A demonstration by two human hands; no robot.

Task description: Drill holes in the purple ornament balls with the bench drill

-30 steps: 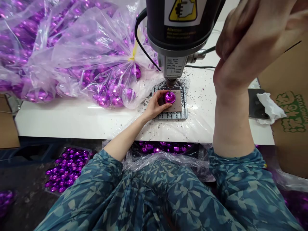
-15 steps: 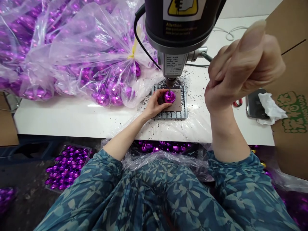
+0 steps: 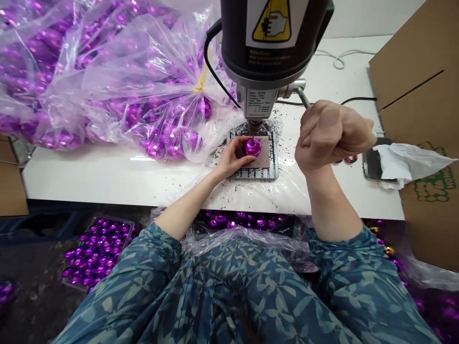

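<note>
Between the thumb and fingers of my left hand (image 3: 231, 156) is a shiny purple disco-style ball (image 3: 253, 147). It rests on a brown square pad (image 3: 264, 161) on the slotted metal base (image 3: 274, 173) of a drill press (image 3: 267, 52). The chuck (image 3: 254, 125) is directly above the ball, and its bit reaches down to the ball's top; whether it has entered cannot be made out. My right hand (image 3: 328, 136) is wrapped around the end of the press's feed lever (image 3: 303, 97), with the grip hidden inside the fist.
Clear bags of purple balls (image 3: 143, 95) cover the table's left side. Dark shavings surround the base. A phone (image 3: 373, 162) under white tissue (image 3: 394, 162) and a cardboard box (image 3: 416, 86) are at right. Below left sits a tray of balls (image 3: 96, 248).
My right hand has come down and slightly left with the lever, and the lever's shaft shows more. My left hand keeps the ball in place. The view has shifted a little.
</note>
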